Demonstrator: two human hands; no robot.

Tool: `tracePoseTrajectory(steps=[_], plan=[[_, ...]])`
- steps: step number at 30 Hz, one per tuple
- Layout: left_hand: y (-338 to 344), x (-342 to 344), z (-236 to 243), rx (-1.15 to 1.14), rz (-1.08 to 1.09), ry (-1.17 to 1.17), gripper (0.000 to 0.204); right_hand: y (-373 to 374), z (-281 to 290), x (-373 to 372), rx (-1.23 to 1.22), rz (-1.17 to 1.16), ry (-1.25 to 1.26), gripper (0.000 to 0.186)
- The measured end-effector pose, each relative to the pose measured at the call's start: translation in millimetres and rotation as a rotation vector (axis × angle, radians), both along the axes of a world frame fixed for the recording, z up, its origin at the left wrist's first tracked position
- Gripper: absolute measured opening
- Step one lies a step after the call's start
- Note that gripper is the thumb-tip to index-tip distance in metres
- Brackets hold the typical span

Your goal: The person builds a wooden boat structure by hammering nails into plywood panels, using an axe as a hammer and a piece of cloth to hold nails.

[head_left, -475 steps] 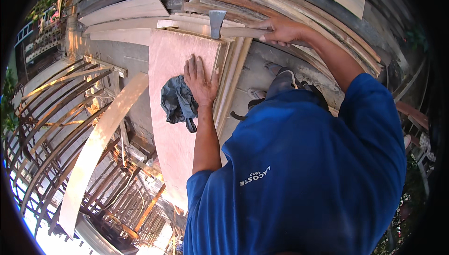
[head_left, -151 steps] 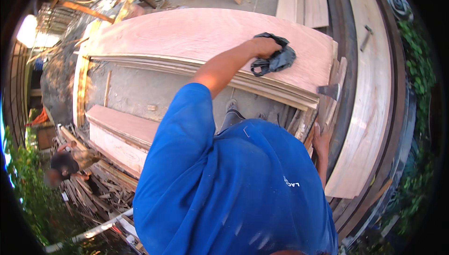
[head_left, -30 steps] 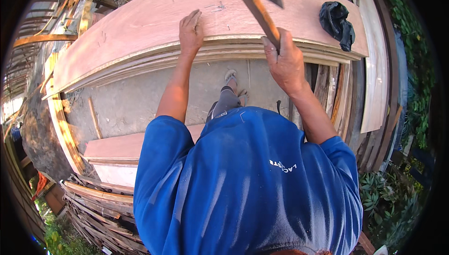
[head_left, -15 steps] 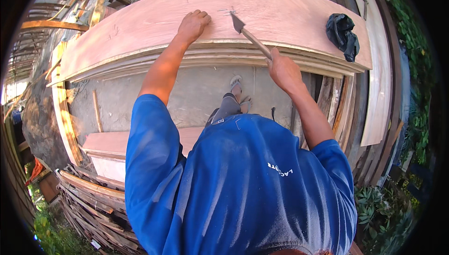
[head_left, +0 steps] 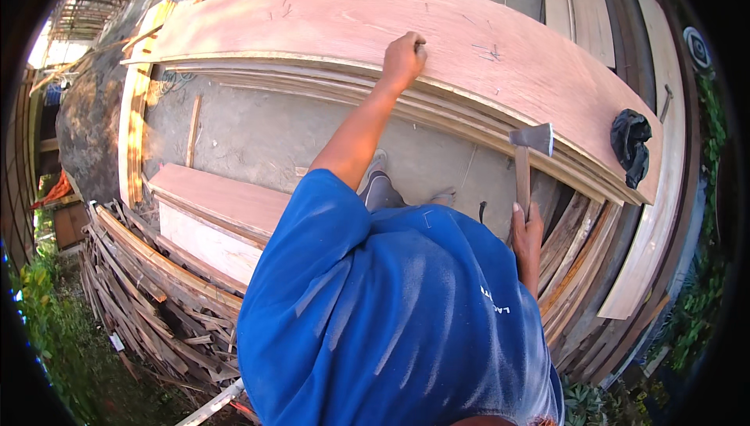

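A long pinkish plywood panel (head_left: 336,23) lies across the top of a stack of panels. My left hand (head_left: 405,60) is closed above its near edge, thumb and fingers pressed together; anything they hold is too small to make out. My right hand (head_left: 528,234) grips the wooden handle of a hatchet (head_left: 531,138), held upright beside the stack's near edge with its metal head at the top. Several loose nails (head_left: 489,52) lie on the panel to the right of my left hand, and more nails (head_left: 283,10) are scattered toward its left end.
A crumpled black plastic bag (head_left: 630,147) sits on the panel's right end. Long boards (head_left: 637,223) lie at the right. A smaller panel stack (head_left: 226,195) and a pile of scrap wood (head_left: 156,285) are at the left. A wooden post (head_left: 134,133) stands at the stack's left end.
The hatchet has been drawn back from the nails toward my body, its head turned upward. My left hand has shifted along the panel, nearer its front edge. The view has turned.
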State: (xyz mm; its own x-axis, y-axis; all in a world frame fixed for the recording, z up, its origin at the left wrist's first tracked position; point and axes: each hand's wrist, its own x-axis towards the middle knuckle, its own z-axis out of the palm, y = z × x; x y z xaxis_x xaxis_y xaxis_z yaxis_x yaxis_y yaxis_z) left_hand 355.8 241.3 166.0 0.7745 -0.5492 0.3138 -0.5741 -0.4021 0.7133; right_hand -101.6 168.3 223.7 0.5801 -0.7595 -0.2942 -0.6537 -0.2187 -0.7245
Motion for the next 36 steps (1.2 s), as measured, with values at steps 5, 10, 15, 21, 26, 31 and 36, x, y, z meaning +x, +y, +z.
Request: tracePoseTrajectory(steps=[5,10,15,21,26,31,36], plan=[[141,99,-2,-0.226,0.162,0.358,0.033,48,9,33,0.172,-0.120,-0.034,0.025],[251,199,-3,-0.366,0.281,0.520,0.033,79,19,133,0.351,-0.111,-0.150,0.026],[288,252,-27,-0.323,0.354,0.400,0.031,113,31,271,0.350,0.089,-0.111,0.029],[285,255,-50,-0.184,0.257,0.290,0.024,145,31,393,0.067,0.471,-0.111,0.031],[286,255,-60,-0.206,0.200,-0.047,0.023,191,93,470,-0.059,0.539,-0.135,0.031],[275,249,-55,-0.245,0.184,-0.161,0.015,203,65,514,-0.315,0.599,-0.063,0.032],[279,252,-57,-0.240,0.140,-0.153,0.012,190,32,524,-0.317,0.719,0.237,0.035]])
